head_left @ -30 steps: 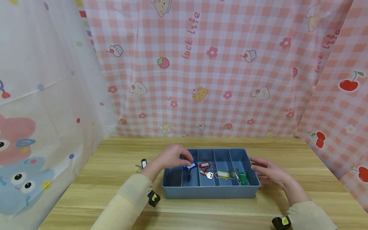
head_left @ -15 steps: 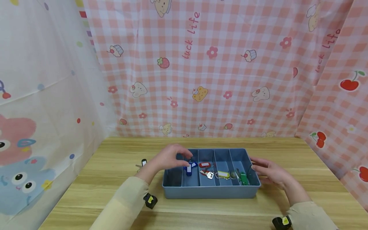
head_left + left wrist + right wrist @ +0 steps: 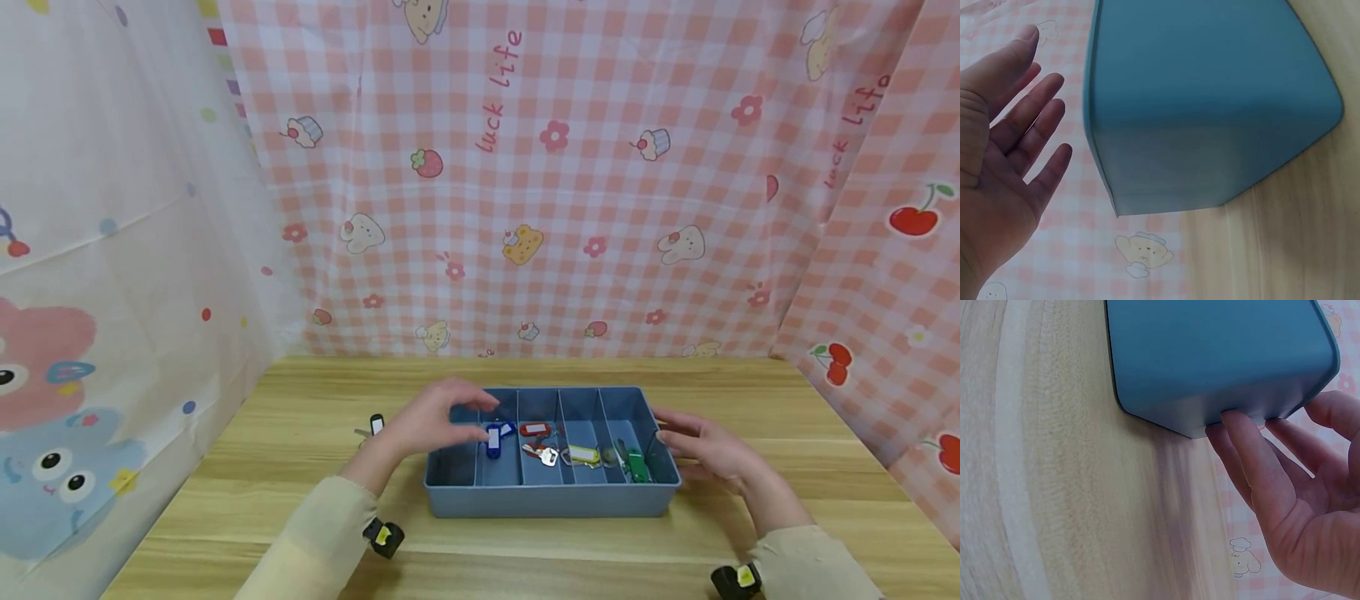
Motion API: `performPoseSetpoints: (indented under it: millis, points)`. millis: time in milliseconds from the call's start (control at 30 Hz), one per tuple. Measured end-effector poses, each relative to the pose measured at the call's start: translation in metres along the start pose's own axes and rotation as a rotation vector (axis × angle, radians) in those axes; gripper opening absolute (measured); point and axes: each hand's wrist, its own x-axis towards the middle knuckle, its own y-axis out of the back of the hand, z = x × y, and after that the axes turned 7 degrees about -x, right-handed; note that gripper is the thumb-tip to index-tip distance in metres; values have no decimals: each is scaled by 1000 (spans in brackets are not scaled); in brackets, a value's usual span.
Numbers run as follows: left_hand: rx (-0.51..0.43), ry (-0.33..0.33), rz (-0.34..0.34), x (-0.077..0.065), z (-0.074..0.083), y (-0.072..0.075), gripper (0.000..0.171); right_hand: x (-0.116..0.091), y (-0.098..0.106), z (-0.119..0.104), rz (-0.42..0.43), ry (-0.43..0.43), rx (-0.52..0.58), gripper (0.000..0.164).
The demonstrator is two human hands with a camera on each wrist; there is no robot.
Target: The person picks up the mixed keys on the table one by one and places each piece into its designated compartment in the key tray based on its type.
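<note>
A blue-grey divided tray [image 3: 551, 502] stands on the table, its several compartments in a row. My left hand [image 3: 442, 421] hovers over the tray's left end, thumb and fingers parted, nothing between them; the left wrist view shows the palm beside the end wall. A blue key tag [image 3: 492, 443] lies below its thumb, against another blue key tag [image 3: 507, 429]. To the right lie a red key tag [image 3: 536, 430] with a key [image 3: 548, 456], a yellow key tag [image 3: 582, 455] and a green key tag [image 3: 637, 467]. My right hand [image 3: 705, 450] holds the tray's right end, thumb at the rim, fingers against the outer wall.
On the wooden table [image 3: 300, 483] left of the tray lies a black key tag [image 3: 377, 425], its keys partly behind my left wrist. A pink checked cloth [image 3: 465, 200] hangs behind the table, and a white cloth [image 3: 187, 250] at the left.
My left hand has let go of a blue key tag, which dropped into the second compartment. Its fingers have spread and drawn back slightly left. The right hand stays at the tray's end.
</note>
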Motion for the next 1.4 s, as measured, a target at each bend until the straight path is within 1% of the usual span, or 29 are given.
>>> performPoseSetpoints:
  millis: [200, 367, 567, 667, 833, 967, 1100, 1267, 1400]
  points:
    - [-39, -40, 43, -7, -3, 0, 40, 0, 0, -1, -2, -5, 4, 68]
    - [-65, -31, 76, -15, -4, 2, 43, 0, 0, -1, -1, -7, 2, 68]
    - [-83, 14, 124, -26, -4, 3, 45, 0, 0, -1, 1, -9, 1, 68]
    - [-92, 22, 155, -31, -8, 4, 46, 0, 0, -1, 3, -14, -5, 68]
    - [-103, 6, 203, -39, -16, 7, 48, -1, -1, -1, 6, -22, -5, 68]
    - [-126, 17, 240, -47, -21, 10, 49, -1, -1, -1, 5, -19, -2, 68]
    - [-118, 43, 279, -53, -26, 14, 48, 0, -1, -1, 2, -12, 8, 68]
    - [-80, 45, 326, -59, -33, 19, 48, 0, 0, -1, -2, -12, 16, 69]
    - [-70, 52, 349, -63, -40, 23, 48, 0, 0, -1, -7, -8, 16, 69]
